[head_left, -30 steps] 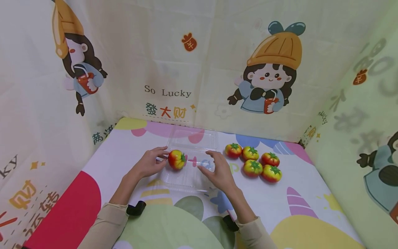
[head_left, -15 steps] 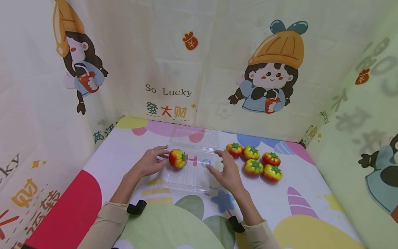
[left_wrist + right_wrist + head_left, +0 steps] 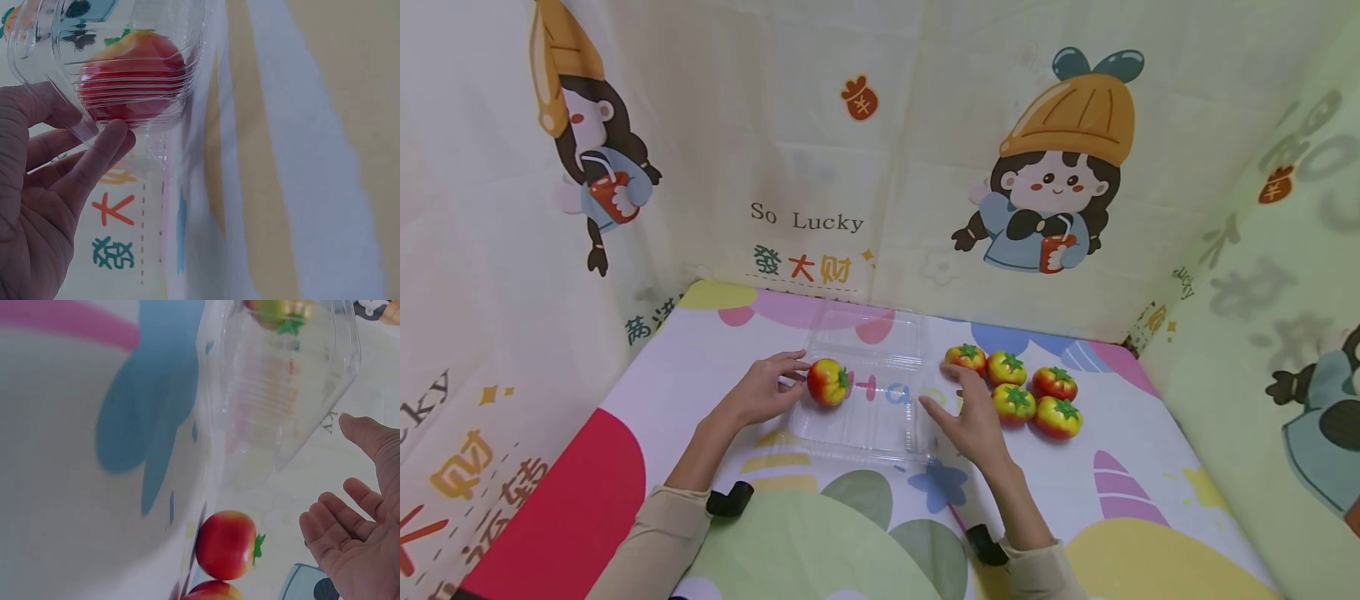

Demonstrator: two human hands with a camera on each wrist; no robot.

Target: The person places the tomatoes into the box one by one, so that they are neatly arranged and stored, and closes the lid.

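Note:
In the head view, a clear plastic clamshell box (image 3: 865,429) lies on the table with its lid (image 3: 868,333) folded back. A red-and-yellow toy tomato (image 3: 827,383) with a green leafy top sits at the left end of the box. My left hand (image 3: 765,390) holds the box's left rim, and the left wrist view shows its thumb and fingers (image 3: 112,140) against the plastic beside the tomato (image 3: 134,75). Fingers spread and holding nothing, my right hand (image 3: 973,417) is between the box and several more toy tomatoes (image 3: 1012,405), partly covering the nearest ones.
Several tomatoes stand grouped on the right, some touching one another. A colourful printed cloth (image 3: 1000,533) covers the table, and printed curtains (image 3: 910,167) enclose its back and sides. Black straps (image 3: 730,502) show at the wrists.
My right hand has moved right, from over the box's right part to beside the group of tomatoes. The left hand, the box and the tomato in it have stayed in place.

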